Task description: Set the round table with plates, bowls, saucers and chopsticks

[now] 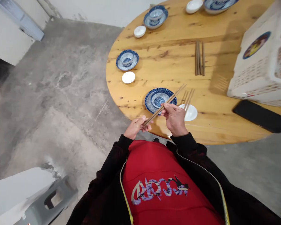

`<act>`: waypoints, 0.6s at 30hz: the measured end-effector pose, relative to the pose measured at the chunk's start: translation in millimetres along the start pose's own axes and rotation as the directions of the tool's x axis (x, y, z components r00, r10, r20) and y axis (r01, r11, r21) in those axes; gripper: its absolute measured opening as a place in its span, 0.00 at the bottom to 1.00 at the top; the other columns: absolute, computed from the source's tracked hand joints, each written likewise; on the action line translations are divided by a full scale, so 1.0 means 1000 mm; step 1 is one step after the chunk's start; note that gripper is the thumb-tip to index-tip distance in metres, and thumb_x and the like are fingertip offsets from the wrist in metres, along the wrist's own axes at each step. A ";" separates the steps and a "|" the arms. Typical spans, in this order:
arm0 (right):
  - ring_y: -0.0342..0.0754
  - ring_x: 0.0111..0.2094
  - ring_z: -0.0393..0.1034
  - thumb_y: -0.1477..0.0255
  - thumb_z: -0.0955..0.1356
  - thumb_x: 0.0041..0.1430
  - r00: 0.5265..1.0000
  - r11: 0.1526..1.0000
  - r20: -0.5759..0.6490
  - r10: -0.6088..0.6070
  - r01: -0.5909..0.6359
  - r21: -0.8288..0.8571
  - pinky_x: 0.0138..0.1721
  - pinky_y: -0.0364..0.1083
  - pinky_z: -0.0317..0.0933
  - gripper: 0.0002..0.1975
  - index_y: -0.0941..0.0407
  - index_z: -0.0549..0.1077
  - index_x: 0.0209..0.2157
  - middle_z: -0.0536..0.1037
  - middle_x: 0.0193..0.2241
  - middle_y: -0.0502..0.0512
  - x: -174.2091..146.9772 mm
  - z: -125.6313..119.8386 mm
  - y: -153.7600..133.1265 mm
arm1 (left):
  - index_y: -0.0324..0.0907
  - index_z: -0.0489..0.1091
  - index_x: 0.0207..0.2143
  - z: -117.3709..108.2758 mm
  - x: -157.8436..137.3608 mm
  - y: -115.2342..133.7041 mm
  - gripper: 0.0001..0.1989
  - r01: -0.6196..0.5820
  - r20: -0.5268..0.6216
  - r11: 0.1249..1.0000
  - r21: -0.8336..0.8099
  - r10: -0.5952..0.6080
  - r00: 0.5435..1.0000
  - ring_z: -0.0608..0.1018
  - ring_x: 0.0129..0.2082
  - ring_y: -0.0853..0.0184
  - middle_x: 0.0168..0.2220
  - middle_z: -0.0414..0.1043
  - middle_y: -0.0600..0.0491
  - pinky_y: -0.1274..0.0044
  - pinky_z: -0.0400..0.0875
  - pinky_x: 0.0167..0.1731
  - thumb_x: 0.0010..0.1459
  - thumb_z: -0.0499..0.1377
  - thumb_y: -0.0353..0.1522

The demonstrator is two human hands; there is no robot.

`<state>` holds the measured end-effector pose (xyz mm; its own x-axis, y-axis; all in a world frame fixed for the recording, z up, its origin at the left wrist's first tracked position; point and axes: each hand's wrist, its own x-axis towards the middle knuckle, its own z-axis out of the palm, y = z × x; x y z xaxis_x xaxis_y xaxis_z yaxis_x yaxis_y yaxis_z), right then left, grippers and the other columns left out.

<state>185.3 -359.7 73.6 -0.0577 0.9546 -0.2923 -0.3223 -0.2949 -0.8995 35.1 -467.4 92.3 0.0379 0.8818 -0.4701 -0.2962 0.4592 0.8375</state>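
Note:
Between my two hands a pair of wooden chopsticks [154,115] slants up to the right above the table's near edge. My left hand [137,125] is closed around their lower end. Higher up, my right hand [173,117] pinches the same chopsticks near their middle. Just beneath them lies a blue-and-white plate with a bowl [157,97] on it. Beside my right hand is a small white dish [191,113], with more chopsticks [189,97] slanting over its far rim; whether my right hand touches those I cannot tell.
The round wooden table [168,68] also bears loose chopsticks [198,61], a second plate and bowl [127,60], and a white dish [128,77]. At the right stand a white plastic basket [250,76] and a black phone [261,115]. A grey stool [58,195] is at lower left.

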 end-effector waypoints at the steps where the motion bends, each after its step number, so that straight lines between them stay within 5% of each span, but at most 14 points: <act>1: 0.39 0.19 0.65 0.61 0.80 0.51 1.000 1.000 -0.029 -0.013 0.013 -0.006 0.19 0.38 0.64 0.15 0.57 0.79 0.28 0.74 0.21 0.48 -0.002 0.011 0.005 | 0.34 0.80 0.41 -0.014 -0.002 0.002 0.33 0.015 0.004 1.000 -0.013 -0.015 1.000 0.72 0.23 0.73 0.27 0.77 0.49 0.80 0.62 0.25 0.64 0.57 0.56; 9: 0.39 0.21 0.65 0.58 0.80 0.47 0.984 0.999 -0.171 -0.040 0.039 -0.013 0.21 0.39 0.66 0.18 0.57 0.79 0.29 0.74 0.22 0.49 -0.024 0.078 0.043 | 0.36 0.74 0.36 -0.087 -0.012 0.018 0.18 0.061 -0.018 0.996 0.068 -0.060 0.998 0.68 0.21 0.75 0.25 0.73 0.54 0.80 0.61 0.24 0.65 0.59 0.44; 18: 0.41 0.19 0.64 0.52 0.79 0.46 0.985 0.990 -0.162 -0.064 0.042 -0.137 0.21 0.42 0.65 0.22 0.57 0.78 0.29 0.71 0.19 0.47 -0.022 0.102 0.052 | 0.41 0.67 0.31 -0.090 -0.002 0.004 0.17 0.003 -0.095 1.000 0.009 -0.002 0.995 0.66 0.20 0.75 0.25 0.70 0.57 0.80 0.59 0.22 0.66 0.57 0.45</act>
<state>73.7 -391.9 66.1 0.1171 0.9520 -0.2828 -0.1923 -0.2577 -0.9469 -52.4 -477.1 71.9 -0.0526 0.8668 -0.4959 -0.2876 0.4624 0.8387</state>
